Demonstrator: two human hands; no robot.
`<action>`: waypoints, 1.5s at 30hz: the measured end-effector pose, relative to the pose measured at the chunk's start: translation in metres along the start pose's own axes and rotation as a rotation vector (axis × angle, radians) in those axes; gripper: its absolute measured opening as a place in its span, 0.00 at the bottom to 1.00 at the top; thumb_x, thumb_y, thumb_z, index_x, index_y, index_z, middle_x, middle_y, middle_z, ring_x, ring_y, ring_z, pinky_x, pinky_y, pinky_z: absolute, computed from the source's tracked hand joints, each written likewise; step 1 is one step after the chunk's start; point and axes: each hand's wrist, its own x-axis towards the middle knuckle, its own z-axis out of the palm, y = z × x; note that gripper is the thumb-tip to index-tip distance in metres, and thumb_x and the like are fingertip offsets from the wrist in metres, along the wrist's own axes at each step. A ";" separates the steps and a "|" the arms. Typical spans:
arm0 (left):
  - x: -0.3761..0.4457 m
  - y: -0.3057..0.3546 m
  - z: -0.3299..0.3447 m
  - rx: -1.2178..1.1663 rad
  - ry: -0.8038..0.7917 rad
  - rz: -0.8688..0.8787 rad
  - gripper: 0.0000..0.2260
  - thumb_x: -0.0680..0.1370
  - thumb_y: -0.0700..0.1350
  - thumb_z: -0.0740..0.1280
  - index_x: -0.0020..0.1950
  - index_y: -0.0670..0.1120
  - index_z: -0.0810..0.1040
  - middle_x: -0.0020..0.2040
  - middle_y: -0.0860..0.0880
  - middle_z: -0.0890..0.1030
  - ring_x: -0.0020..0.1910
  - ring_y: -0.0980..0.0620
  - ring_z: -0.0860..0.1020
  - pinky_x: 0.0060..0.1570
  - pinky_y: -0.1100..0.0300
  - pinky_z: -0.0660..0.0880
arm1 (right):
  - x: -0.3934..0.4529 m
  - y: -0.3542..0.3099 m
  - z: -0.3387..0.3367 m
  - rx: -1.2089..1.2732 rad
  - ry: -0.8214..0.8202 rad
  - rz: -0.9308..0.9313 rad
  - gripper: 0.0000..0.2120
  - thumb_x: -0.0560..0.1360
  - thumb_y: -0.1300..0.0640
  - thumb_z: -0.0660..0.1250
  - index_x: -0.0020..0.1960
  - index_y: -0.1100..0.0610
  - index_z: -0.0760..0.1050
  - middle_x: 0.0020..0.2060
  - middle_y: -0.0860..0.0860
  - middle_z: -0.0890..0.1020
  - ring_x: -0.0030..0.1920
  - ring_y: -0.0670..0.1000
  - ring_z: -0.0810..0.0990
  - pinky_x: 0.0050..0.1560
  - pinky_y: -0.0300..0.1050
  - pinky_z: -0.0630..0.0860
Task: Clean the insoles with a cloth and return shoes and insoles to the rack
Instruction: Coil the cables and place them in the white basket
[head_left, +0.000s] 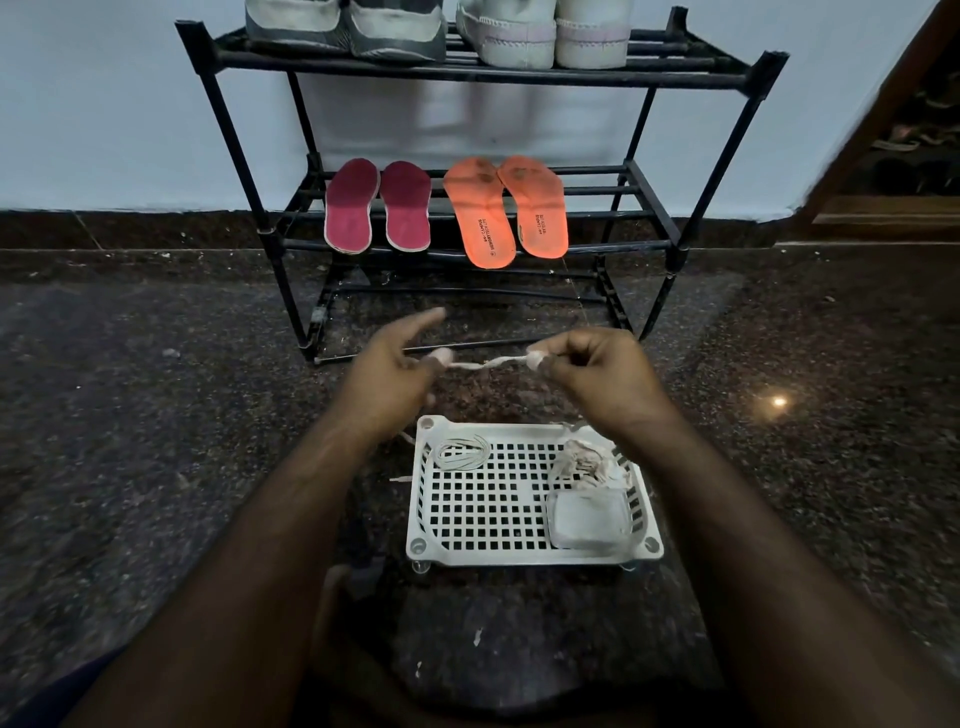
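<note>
Dark speckled stone floor (156, 415); pale blue wall (104, 104); light glint on floor (778, 401).

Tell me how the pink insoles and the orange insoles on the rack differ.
The pink insoles are dark magenta with a pale edge and no print that I can see; the orange insoles are bright orange with dark printed lettering and darker smudges near the far end. The pink pair lies on the left of the middle shelf, the orange pair to its right, looking longer and overhanging the front bar more. Both pairs lie flat, side by side, on the same shelf.
</note>
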 end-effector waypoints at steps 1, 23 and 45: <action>-0.002 0.005 0.005 -0.094 -0.146 0.029 0.20 0.82 0.47 0.66 0.72 0.62 0.71 0.54 0.60 0.79 0.37 0.52 0.81 0.34 0.60 0.77 | -0.001 -0.002 0.005 0.000 -0.020 -0.017 0.01 0.73 0.57 0.74 0.45 0.53 0.83 0.35 0.50 0.83 0.29 0.42 0.75 0.34 0.42 0.72; -0.006 0.007 0.016 -0.165 -0.361 0.057 0.06 0.80 0.46 0.68 0.55 0.48 0.83 0.36 0.50 0.81 0.33 0.54 0.76 0.33 0.63 0.73 | -0.009 -0.013 0.010 0.229 -0.111 0.043 0.04 0.73 0.65 0.73 0.45 0.60 0.80 0.30 0.51 0.81 0.27 0.47 0.76 0.26 0.39 0.71; -0.005 0.002 0.014 -0.301 -0.342 0.031 0.08 0.78 0.46 0.69 0.53 0.44 0.84 0.38 0.44 0.79 0.30 0.57 0.71 0.29 0.67 0.70 | -0.016 -0.016 0.011 0.545 -0.427 0.324 0.06 0.80 0.59 0.65 0.47 0.61 0.77 0.31 0.53 0.77 0.25 0.45 0.71 0.19 0.33 0.64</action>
